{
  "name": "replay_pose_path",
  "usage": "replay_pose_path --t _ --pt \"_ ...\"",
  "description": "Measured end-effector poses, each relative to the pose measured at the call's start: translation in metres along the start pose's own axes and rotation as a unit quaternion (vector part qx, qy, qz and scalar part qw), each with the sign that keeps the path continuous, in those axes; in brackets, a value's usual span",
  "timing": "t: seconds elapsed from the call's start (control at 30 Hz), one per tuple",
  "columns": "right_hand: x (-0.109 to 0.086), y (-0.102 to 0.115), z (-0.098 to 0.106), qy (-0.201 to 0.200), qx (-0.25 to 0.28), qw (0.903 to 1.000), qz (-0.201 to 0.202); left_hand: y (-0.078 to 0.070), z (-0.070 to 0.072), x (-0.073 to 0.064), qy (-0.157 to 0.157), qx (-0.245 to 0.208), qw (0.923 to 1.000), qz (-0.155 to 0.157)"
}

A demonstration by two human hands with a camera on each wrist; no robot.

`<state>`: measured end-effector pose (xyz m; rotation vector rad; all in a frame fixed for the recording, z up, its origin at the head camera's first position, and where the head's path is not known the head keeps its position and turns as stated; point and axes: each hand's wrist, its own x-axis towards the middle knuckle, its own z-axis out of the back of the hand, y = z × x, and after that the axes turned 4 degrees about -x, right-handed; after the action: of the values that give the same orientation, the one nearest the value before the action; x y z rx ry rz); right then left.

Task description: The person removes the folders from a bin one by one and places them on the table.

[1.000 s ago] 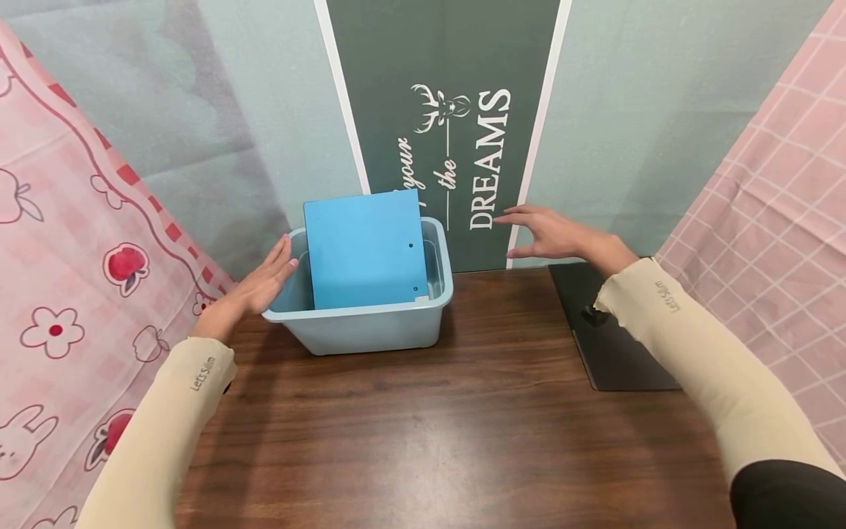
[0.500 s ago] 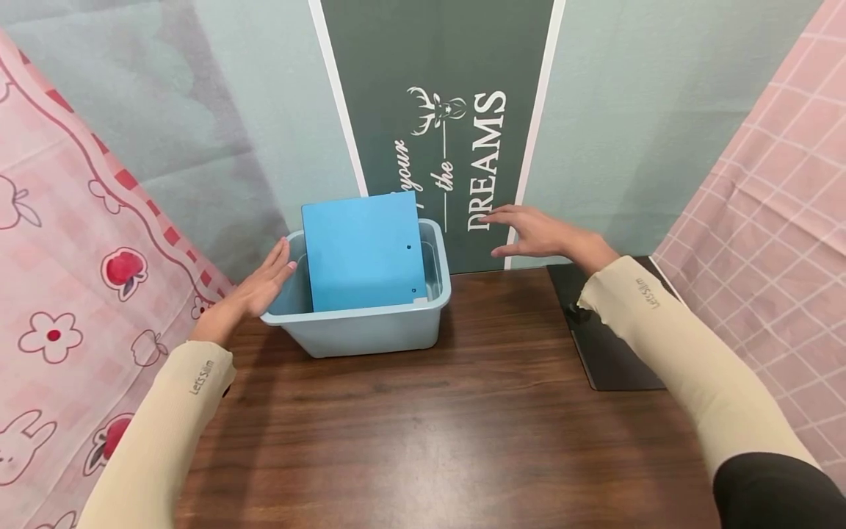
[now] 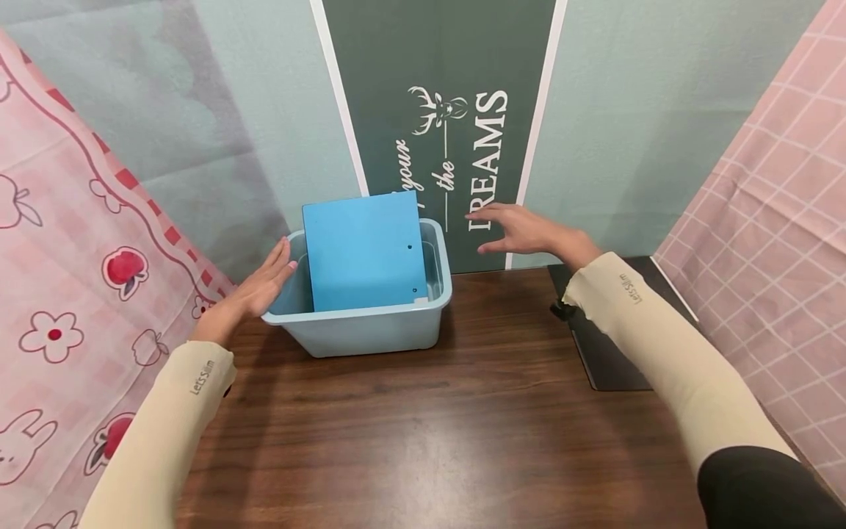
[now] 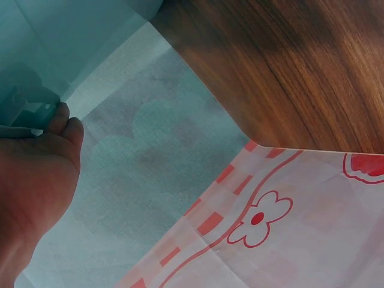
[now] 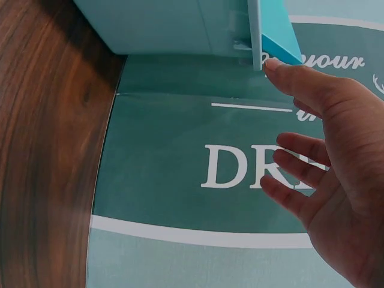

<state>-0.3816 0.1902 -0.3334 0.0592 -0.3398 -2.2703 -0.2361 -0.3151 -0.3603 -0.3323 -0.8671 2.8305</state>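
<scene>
A light blue plastic bin (image 3: 370, 334) stands on the wooden table against the back cloth. Out of it leans a flat, bright blue board (image 3: 363, 253) with two small dark dots near its right edge. My left hand (image 3: 261, 285) lies along the bin's left end with its fingers extended, right at the rim; in the left wrist view the fingertips of this hand (image 4: 42, 174) overlap the rim. To the right of the bin, my right hand (image 3: 522, 228) hangs in the air, thumb and fingers spread apart, holding nothing. The right wrist view shows this hand (image 5: 342, 156) beside the bin's end wall (image 5: 162, 27).
On the right side of the table (image 3: 410, 433) lies a flat black sheet (image 3: 615, 360), partly covered by my right sleeve. A patterned pink cloth (image 3: 66, 279) borders the left, a checked pink cloth (image 3: 780, 184) the right, and a green cloth with lettering (image 3: 443, 44) the back.
My right hand has moved left toward the bin, still empty. The left hand has stayed at the bin's left end, and the bin and board show no movement.
</scene>
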Motion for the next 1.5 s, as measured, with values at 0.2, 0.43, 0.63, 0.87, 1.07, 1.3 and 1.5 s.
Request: replay_pose_path --t 0.2,0.43,0.63,0.87,1.07,1.3,1.5 --pt "0.007 0.005 0.001 0.004 0.014 0.9999 -0.005 -0.001 -0.001 -0.001 -0.005 0.001 1.0000 0.001" --pt "0.015 0.011 -0.001 0.010 0.033 0.9993 -0.012 -0.001 0.000 0.000 -0.007 -0.004 1.0000 0.002" --pt "0.022 0.013 -0.005 0.009 0.047 0.9987 -0.015 -0.001 0.000 -0.001 -0.008 -0.004 1.0000 -0.002" --pt "0.029 0.014 -0.008 0.018 0.092 0.9952 -0.026 0.000 -0.001 0.001 -0.007 -0.002 1.0000 -0.005" --pt "0.036 0.016 -0.009 0.015 0.116 0.9930 -0.019 -0.001 -0.002 0.001 -0.009 0.000 1.0000 0.001" --pt "0.045 0.018 -0.010 0.012 0.142 0.9898 -0.002 -0.001 -0.002 0.000 -0.013 0.004 0.9999 -0.001" --pt "0.052 0.022 -0.013 0.015 0.181 0.9834 -0.005 0.000 -0.003 0.000 -0.011 0.007 0.9999 0.000"
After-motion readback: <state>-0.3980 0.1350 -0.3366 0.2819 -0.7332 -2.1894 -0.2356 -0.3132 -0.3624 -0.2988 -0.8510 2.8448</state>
